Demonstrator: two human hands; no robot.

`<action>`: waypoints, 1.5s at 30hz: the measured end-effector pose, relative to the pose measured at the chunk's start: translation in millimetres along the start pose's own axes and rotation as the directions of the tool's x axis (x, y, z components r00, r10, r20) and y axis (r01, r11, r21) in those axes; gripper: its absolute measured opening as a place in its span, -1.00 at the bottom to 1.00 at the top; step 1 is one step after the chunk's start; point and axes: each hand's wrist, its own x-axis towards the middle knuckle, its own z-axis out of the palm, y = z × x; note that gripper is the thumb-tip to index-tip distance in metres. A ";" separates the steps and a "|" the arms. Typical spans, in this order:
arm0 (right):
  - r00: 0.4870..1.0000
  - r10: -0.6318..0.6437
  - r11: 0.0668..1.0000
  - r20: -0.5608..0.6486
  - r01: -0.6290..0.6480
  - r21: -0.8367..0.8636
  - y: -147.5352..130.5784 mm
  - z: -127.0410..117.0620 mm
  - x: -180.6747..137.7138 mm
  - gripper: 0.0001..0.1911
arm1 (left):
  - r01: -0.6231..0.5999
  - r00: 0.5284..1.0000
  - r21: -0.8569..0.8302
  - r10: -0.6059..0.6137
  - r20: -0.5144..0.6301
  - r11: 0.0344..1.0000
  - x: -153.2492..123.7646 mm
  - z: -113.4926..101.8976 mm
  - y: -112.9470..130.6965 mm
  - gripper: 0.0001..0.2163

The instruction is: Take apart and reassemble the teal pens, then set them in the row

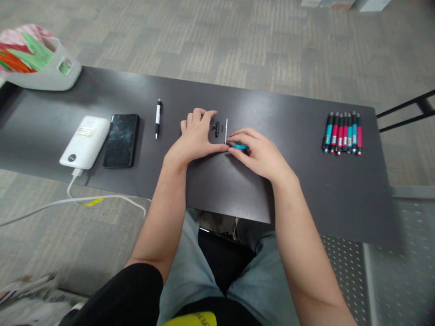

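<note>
My left hand (pixel 193 138) rests on the dark table with its fingers spread. Its thumb reaches the near end of a thin white pen refill (pixel 226 129), close to my right fingertips. Between thumb and index finger lie a black pen part (pixel 217 129) and a tiny dark piece (pixel 222 128), perhaps a spring. The fingers of my right hand (pixel 260 151) are curled around a blue pen barrel (pixel 241 146), which is partly hidden by them. Whether the left thumb presses on the refill or only touches it is unclear.
Left of my hands lie a white-and-black pen (pixel 157 118), a black phone (pixel 121 140) and a white power bank (pixel 85 141) with a cable (pixel 102 198). Several blue and pink pens (pixel 343 133) form a row at right. A white basket (pixel 64 74) stands at the far left.
</note>
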 end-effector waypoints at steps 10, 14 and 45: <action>0.980 0.087 0.994 -0.180 -0.072 0.087 23.3 1.6 1.0 -0.82 | 0.024 1.000 0.045 -0.023 -0.015 0.999 2.8 -3.3 4.5 -0.07; 0.977 0.060 0.997 -0.205 -0.049 0.057 32.1 -5.7 0.0 -0.88 | -0.013 0.998 0.029 0.015 -0.067 1.000 3.4 -7.4 9.6 -0.24; 0.934 0.245 0.958 -0.260 -0.192 0.212 6.9 -23.6 -4.8 -0.91 | -0.114 0.989 -0.123 0.101 -0.112 0.986 14.1 -15.4 7.9 -0.71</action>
